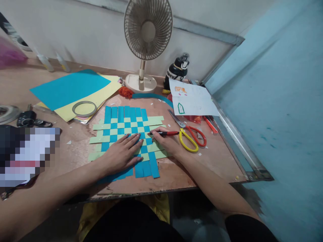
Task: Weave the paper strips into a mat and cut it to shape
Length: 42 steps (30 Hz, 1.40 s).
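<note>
Head view: left hand (pixel 123 152) spread on weave (pixel 128 129) near table edge (pixel 174 189); right hand (pixel 165 140) pinches pen (pixel 169 133).

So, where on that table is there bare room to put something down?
Mainly the tabletop's front right, between scissors, right forearm and metal edge; only small scraps there. A smaller patch lies between the keys, woven paper and left forearm. It's crowded toward the back: fan, bottle and drawing, with coloured sheets at back left.
</note>
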Tool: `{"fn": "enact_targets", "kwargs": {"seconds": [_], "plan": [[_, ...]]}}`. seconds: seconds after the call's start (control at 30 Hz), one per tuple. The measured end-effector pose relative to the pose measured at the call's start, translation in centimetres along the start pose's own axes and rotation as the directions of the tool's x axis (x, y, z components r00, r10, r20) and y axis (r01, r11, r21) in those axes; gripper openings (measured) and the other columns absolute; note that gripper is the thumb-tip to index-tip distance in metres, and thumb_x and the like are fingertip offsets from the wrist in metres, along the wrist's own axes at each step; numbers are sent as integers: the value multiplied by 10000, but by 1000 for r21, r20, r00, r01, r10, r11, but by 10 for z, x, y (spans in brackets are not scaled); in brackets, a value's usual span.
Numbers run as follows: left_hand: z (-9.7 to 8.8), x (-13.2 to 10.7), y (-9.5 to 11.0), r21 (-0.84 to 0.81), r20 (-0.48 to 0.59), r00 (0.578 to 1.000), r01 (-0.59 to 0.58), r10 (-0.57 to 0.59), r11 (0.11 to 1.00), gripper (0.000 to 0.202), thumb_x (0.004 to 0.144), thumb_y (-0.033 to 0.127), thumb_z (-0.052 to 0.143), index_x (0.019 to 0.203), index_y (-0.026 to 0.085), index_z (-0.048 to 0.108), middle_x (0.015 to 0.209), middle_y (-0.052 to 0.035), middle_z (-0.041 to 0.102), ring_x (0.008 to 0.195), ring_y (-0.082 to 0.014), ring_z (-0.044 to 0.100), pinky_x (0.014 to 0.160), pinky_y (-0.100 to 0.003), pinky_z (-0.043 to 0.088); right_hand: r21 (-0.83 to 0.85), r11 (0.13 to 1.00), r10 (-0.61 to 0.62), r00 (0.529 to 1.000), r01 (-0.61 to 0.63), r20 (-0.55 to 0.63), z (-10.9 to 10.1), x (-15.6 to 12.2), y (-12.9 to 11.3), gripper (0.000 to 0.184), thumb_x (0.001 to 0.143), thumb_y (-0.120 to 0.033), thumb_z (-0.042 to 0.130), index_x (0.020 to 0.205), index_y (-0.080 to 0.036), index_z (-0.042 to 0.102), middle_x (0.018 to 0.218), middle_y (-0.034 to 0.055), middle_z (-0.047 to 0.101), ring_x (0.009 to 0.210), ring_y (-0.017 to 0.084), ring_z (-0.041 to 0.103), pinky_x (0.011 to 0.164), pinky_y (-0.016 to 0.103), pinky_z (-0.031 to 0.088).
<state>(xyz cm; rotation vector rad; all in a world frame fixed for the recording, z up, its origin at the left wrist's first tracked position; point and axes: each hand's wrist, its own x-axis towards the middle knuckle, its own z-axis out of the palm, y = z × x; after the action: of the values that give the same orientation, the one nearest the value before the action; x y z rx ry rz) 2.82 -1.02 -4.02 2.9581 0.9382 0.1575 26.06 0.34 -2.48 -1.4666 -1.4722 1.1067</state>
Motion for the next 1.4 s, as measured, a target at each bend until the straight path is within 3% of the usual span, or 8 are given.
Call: {"fn": "enact_targets", "kwargs": {"seconds": [0.3,0.57,1.03,1.17,1.27,1.4], "plan": [[1,-1,0,-31,-7,1000,16,-17,999,721,1026,625,215,1526,137,391,1609,-135,320,1498,-282,292,1222,-442,210,-158,987,-42,999,41,-2,-4,-5,-6,213,864,-365,566,781,-201,673,708,13,700,655,157,631,633,280,469],[1,-1,-1,-34,10,1000,19,-19,999,712,1030,613,235,1532,129,383,1613,-144,306,1499,-292,284,1227,-456,196,-325,945,-33,999,31,0,-9,-11,-16,195,832,-333,576,735,-208,690,705,0,684,695,165,610,632,279,427],[-4,0,1,-78,37,999,34,-31,996,717,1027,625,220,1539,148,374,1617,-129,301,1513,-279,246,1240,-452,174,-404,914,-24,999,37,37,-13,-17,-23,181,804,-279,569,641,-216,618,591,-15,594,608,148,536,552,268,371],[-6,-1,-1,-93,44,998,41,-37,995,713,1029,620,203,1538,150,373,1619,-128,290,1510,-270,258,1238,-451,193,-264,964,-4,998,19,55,-14,-17,-23,166,795,-285,581,657,-208,634,623,-2,645,612,149,580,560,262,422],[-6,-2,-6,-167,19,999,36,-33,985,625,1063,521,156,1533,179,384,1615,-101,313,1502,-238,283,1233,-436,227,-61,997,51,976,-39,212,-14,-17,-25,154,787,-291,598,677,-194,646,569,-5,635,558,141,589,537,252,445],[-6,-3,-17,-225,-39,997,52,-62,973,575,1078,417,140,1489,157,446,1608,-98,345,1500,-214,292,1238,-435,221,-7,991,124,922,-130,368,-11,-21,-30,116,770,-284,639,735,-179,673,588,-9,642,539,121,573,498,224,426]]}}
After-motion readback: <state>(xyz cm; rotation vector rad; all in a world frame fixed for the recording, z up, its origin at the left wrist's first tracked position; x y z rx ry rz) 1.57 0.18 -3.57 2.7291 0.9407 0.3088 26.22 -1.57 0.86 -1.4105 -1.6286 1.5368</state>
